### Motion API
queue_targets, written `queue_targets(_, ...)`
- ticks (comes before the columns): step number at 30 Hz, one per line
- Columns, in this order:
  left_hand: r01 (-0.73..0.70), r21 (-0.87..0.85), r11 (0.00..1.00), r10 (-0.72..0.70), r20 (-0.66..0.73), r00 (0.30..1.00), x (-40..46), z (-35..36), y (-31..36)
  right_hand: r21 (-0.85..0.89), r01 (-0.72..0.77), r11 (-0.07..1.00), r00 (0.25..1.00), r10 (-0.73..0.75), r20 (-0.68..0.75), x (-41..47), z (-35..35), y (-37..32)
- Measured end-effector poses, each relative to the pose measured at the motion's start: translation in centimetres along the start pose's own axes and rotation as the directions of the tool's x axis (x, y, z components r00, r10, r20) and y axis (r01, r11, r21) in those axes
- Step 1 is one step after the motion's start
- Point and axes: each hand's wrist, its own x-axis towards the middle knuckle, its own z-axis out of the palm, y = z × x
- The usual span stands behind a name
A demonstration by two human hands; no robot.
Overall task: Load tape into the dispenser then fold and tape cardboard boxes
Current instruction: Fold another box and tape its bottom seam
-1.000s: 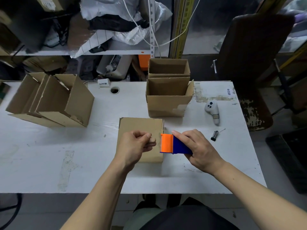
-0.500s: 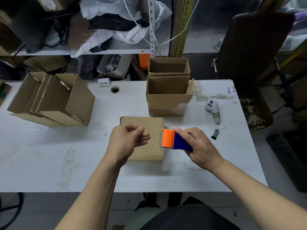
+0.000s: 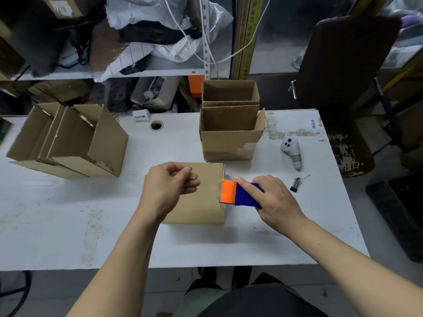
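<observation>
A closed cardboard box [image 3: 206,209] lies on the white table [image 3: 68,225] in front of me. My right hand [image 3: 272,200] grips an orange and blue tape dispenser [image 3: 235,193], whose orange end touches the box's right edge. My left hand [image 3: 167,188] hovers over the box's left part with its fingers curled; I see nothing held in it.
Two open boxes [image 3: 231,131] stand one behind the other at the back centre. More open boxes [image 3: 68,138] lie tilted at the left. A white controller [image 3: 291,152] and a small black clip [image 3: 296,184] lie at the right. A dark chair [image 3: 343,88] stands beyond the table's right corner.
My left hand has lifted off the box and moved left and away from me. The dispenser has shifted slightly away from me along the box's right edge.
</observation>
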Motion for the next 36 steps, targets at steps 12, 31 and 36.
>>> queue_targets(12, -0.095, 0.336, 0.937, 0.090, 0.030, 0.995, -0.1, 4.9, 0.8, 0.136, -0.725, 0.675, 0.572, 0.480, 0.665, 0.6, 3.2, 2.6)
queue_targets(31, 0.102, -0.057, 0.993, -0.089, 0.194, 0.977, 2.1, 4.3, 0.4, 0.750, -0.647, -0.137, 0.728, 0.184, 0.661, 6.2, -0.1, -3.3)
queue_targets(36, 0.115, -0.017, 0.993, -0.114, 0.032, 0.993, 3.9, 5.3, -3.9, 0.666, -0.623, -0.411, 0.530, 0.404, 0.745, 5.5, 2.5, -2.2)
